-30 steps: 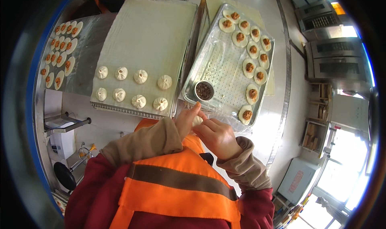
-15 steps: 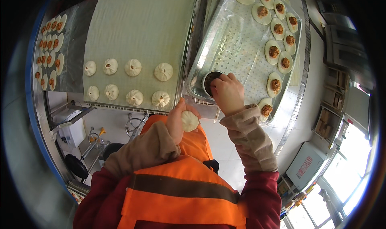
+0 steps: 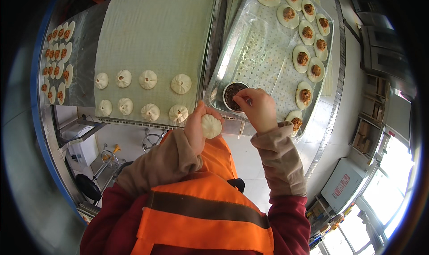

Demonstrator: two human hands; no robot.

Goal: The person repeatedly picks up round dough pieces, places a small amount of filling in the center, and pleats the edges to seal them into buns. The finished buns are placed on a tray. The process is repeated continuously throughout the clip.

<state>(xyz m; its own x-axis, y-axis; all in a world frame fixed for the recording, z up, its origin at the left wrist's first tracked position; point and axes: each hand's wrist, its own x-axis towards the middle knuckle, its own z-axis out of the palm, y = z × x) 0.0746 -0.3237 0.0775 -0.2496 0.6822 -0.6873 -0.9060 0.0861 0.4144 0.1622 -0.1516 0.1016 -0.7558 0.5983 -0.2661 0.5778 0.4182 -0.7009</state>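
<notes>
A pleated white bun rests in my left hand, whose fingers curl around its side. My right hand is closed in a pinch at the right rim of a small white bowl. Dark, crumbly bits fill that bowl. Whatever the pinched fingertips hold is too small to make out. The bowl stands in the near left corner of a metal tray lined with clear plastic. Along the tray's right side lie several flat dough rounds topped with reddish-brown filling.
Two rows of pleated buns sit at the near end of a cloth-covered rack on the left. Farther left, another surface bears more filled dough rounds. Below are a wheeled stool and a white box.
My right hand has drawn back slightly to the right, with its fingertips rising from inside the bowl to its rim, so more of the dark bits show. My left hand still holds the bun.
</notes>
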